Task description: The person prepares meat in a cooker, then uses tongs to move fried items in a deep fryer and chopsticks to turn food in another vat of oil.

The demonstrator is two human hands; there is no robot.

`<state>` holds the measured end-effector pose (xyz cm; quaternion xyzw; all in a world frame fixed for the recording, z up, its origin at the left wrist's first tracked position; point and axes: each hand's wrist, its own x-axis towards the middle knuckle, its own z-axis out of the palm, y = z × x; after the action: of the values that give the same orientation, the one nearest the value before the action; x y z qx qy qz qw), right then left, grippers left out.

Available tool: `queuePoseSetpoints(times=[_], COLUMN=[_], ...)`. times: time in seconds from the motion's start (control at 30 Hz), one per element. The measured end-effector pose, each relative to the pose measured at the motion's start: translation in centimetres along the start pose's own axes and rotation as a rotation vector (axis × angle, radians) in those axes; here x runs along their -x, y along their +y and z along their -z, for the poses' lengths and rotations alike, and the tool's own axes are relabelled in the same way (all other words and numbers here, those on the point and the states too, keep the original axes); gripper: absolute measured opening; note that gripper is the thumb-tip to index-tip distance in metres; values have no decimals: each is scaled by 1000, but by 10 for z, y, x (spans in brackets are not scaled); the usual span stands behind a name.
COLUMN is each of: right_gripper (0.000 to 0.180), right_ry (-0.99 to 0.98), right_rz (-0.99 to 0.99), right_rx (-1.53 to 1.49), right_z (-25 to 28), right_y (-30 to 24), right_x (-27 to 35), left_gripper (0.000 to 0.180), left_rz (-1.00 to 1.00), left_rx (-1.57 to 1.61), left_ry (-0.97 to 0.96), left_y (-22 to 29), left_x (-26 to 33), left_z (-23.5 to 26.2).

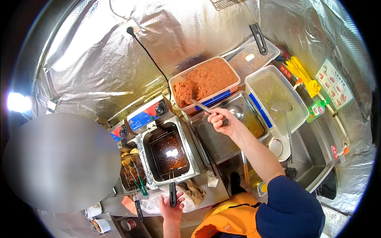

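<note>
My right hand (220, 120) is closed around the dark end of a long-handled metal utensil (202, 107). The utensil's head is sunk into orange-pink minced meat (212, 79) in a clear plastic tub (239, 81), so its shape is hidden. Below that hand lies a metal tray (216, 141), with a round ladle bowl (237, 112) beside my fingers. My left hand (171, 208) is palm up with fingers apart, around the black handle (173, 194) of a wire fryer basket (164, 146). No finger crosses over this handle; contact is unclear. The basket sits in dark oil in a deep fryer (192, 148).
A second fryer basket (131, 170) with food and green tongs (142, 186) is at left. Right of the tray stand a tub of cloudy liquid (303, 115) with a skimmer (281, 106), and a steel sink (313, 154). A black cord (151, 57) hangs behind. Grey blur covers the left.
</note>
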<state>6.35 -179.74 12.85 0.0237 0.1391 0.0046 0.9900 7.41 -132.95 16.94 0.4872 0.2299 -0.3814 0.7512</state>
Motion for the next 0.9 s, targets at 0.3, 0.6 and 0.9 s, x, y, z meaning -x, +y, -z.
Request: queuePoseSetpoints(times=[0.3, 0.6, 0.9], right_gripper=[16, 8, 55], right_ry=[190, 17, 267], right_rz=[254, 149, 121], right_rx=[646, 705, 750], right_z=[-71, -145, -42], right_y=[-20, 103, 305], right_x=[35, 143, 161], left_gripper=[12, 19, 24], left_rz=[-65, -142, -154], left_rx=[-107, -209, -171], left_ry=[-229, -279, -425], left_y=[9, 9, -1], left_x=[-8, -16, -25], left_z=[-11, -13, 11])
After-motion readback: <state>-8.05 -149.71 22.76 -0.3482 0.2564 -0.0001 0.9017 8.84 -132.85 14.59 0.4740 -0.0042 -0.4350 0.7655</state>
